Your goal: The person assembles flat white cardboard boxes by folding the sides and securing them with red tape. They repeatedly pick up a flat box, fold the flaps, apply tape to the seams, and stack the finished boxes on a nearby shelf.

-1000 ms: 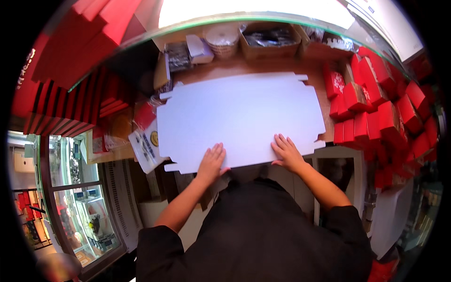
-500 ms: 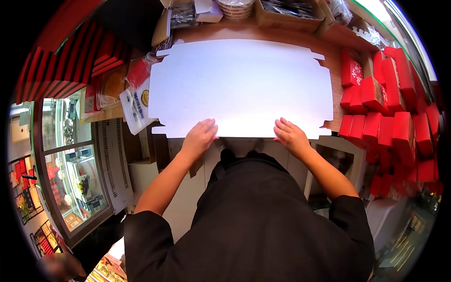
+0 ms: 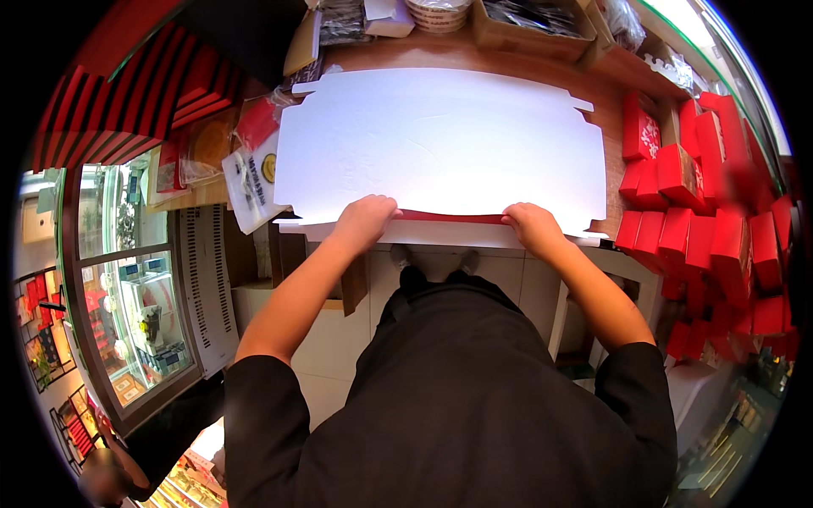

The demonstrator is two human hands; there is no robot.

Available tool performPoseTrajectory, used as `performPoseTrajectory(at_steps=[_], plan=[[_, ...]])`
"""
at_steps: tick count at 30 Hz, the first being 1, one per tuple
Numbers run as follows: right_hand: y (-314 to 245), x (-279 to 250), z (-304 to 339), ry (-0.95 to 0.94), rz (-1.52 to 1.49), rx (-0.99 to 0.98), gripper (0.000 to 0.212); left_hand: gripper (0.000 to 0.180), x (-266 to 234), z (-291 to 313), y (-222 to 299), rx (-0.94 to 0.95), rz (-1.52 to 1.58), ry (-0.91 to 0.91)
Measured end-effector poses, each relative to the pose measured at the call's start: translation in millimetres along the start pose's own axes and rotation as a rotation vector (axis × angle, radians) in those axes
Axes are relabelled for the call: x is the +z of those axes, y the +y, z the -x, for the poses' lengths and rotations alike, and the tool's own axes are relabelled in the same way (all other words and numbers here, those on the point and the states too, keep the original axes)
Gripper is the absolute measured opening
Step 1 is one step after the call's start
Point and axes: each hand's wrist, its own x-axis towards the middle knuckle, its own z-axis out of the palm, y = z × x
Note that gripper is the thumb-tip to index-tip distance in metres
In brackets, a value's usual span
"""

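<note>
A large flat white cardboard box blank (image 3: pixel 440 144) lay across the wooden counter (image 3: pixel 474 52) in the upper centre of the frame. The left hand (image 3: pixel 364 222) and the right hand (image 3: pixel 532 227) both pressed on its near edge, fingers curled over the fold, where a red underside showed. Small red folded boxes (image 3: pixel 677 212) were stacked at the right, and dark red flat boxes (image 3: pixel 127 110) at the upper left.

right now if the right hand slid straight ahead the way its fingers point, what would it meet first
The right hand points away across the white cardboard sheet; beyond the sheet's far edge, probably the brown cardboard tray, though depth is unclear.
</note>
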Motion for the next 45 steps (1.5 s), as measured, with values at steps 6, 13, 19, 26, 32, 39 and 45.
performPoseTrajectory(at_steps=[6, 13, 19, 26, 32, 39, 45], plan=[[19.8, -14.4, 33.0, 0.072, -0.046, -0.015, 0.009, 0.019, -8.3, 32.1, -34.4, 0.032, -0.008, 0.077], [21.8, -27.9, 2.6, -0.062, 0.086, 0.365, 0.032, 0.024, -17.3, 4.0, -38.4, -0.231, -0.174, -0.049], [14.0, -28.4, -13.7, 0.046, 0.271, 0.251, 0.036, 0.018, -10.4, -8.1, -6.2, 0.126, -0.371, 0.127], [-79.5, 56.8, -48.6, 0.093, 0.025, 0.119, 0.026, 0.02, 64.2, -29.1, 50.1, -0.019, 0.011, 0.266], [-63.0, 69.3, -50.7, 0.309, 0.073, 0.11, 0.034, 0.023, 60.2, -26.4, 29.5, 0.003, -0.074, 0.329], [52.2, 27.8, 21.8, 0.398, 0.337, 0.399, 0.027, 0.019, 16.5, 35.6, -67.2, -0.238, -0.191, 0.337], [67.4, 26.5, 33.6, 0.48, 0.317, 0.444, 0.03, 0.017, 12.5, 46.1, -74.3, -0.227, -0.167, 0.394]])
